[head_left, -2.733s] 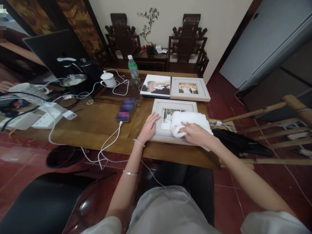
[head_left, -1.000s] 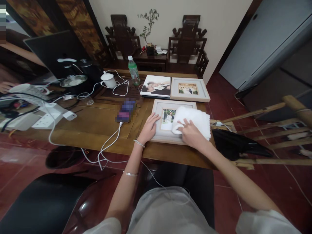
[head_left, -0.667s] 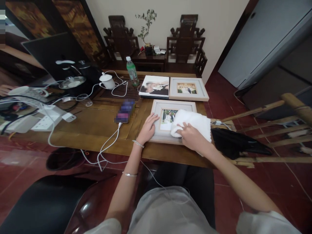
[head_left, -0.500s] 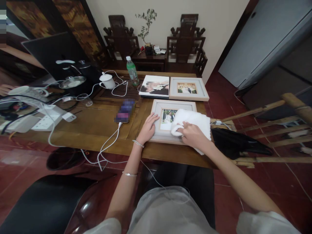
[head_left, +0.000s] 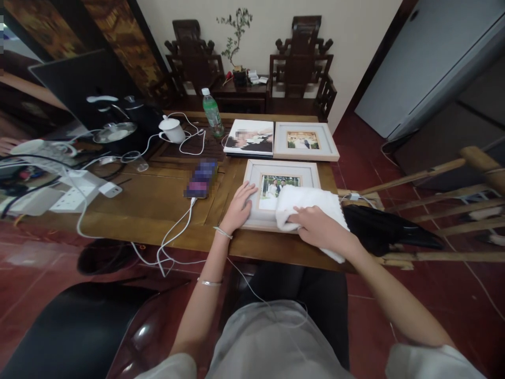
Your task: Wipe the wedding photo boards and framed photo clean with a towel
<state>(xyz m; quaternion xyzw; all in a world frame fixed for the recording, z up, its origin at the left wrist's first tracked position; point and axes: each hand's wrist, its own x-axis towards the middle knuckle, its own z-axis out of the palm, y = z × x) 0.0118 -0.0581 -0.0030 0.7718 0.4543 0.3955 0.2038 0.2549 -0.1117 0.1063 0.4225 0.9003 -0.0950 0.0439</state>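
Note:
A picture frame with a pale wooden edge and a photo of two people lies flat near the table's front edge. My left hand rests on its left side, fingers stretched out over the border. In my right hand is a folded white cloth, gripped with the fingers curled round it. The cloth lies over the frame's lower right part and hangs past its corner, hiding that area and part of the photo.
Behind lie a second picture frame and a photo book. A phone on a cable, a green-labelled bottle, a lidded white cup and a power strip stand leftward. Bamboo poles stand right of the table.
My right hand and the cloth have moved toward me and slightly right, uncovering more of the photo and the frame's top right. My left hand stays on the frame's left side.

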